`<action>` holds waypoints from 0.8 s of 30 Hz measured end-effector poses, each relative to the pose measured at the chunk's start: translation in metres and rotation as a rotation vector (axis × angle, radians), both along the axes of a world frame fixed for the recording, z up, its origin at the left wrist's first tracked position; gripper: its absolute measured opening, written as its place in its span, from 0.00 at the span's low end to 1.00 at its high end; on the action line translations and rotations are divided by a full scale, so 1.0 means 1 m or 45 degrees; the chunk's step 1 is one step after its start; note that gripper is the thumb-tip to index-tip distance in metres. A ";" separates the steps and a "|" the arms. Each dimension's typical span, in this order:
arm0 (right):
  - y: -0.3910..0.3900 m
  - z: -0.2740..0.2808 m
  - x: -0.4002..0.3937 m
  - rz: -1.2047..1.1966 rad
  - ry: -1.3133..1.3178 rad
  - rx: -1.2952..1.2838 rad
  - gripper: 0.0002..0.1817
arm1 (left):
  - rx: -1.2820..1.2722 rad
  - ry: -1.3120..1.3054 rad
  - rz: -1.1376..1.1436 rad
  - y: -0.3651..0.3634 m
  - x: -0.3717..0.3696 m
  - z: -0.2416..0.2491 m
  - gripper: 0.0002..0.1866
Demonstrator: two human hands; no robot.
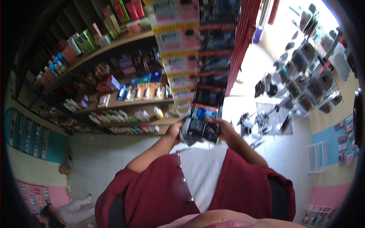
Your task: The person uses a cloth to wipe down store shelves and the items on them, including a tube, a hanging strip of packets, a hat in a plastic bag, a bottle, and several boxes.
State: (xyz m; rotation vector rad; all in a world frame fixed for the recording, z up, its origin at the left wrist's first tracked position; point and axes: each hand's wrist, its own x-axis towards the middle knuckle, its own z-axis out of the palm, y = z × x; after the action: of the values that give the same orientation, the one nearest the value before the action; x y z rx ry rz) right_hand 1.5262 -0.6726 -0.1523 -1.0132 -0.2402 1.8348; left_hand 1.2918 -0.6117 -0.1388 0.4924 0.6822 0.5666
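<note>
In front of my chest, both hands are on a bundle of black packets (200, 128) with a grey plastic edge on its left side. The fingers of my left hand (174, 131) are closed round that left side. My right hand (226, 130) grips the right edge, fingers partly hidden behind it. Right above the bundle hangs a strip of dark blue and black packets (216, 40), whose lower end overlaps the bundle in this view. A strip of pink, white and yellow packets (178, 38) hangs beside it.
Wooden shelves (125, 40) with boxes and bottles stand at the left. A red shutter (243, 45) borders the bright doorway. Hanging packs (304, 79) fill the right side, above a white wire rack (317, 156). Another person (72, 212) is at lower left.
</note>
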 end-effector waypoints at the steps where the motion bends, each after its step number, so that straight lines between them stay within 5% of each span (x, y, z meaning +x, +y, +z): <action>1: -0.007 0.029 -0.006 -0.146 -0.055 -0.112 0.11 | -0.094 -0.055 -0.026 -0.001 -0.002 0.006 0.24; 4: -0.007 0.028 0.003 -0.139 -0.002 -0.227 0.17 | -0.035 -0.289 -0.101 0.001 -0.003 0.014 0.22; 10: -0.014 0.034 -0.002 -0.140 0.111 -0.045 0.21 | 0.353 -0.209 0.089 -0.017 0.020 0.031 0.22; 13: -0.014 0.027 -0.010 -0.199 0.189 0.064 0.23 | -0.057 -0.188 0.225 -0.024 0.027 0.042 0.22; 18: -0.021 0.042 -0.034 -0.197 0.340 0.224 0.21 | -0.096 -0.265 0.078 -0.035 0.019 0.027 0.24; 24: -0.025 0.020 -0.067 -0.518 -0.566 0.332 0.22 | -0.086 -0.135 -0.182 -0.052 0.042 -0.001 0.20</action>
State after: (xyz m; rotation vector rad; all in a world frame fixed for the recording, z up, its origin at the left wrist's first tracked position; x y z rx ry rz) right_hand 1.4594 -0.6979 -0.1324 -1.1751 -0.4879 1.1665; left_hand 1.3337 -0.6637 -0.1401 0.4413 0.5588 0.4307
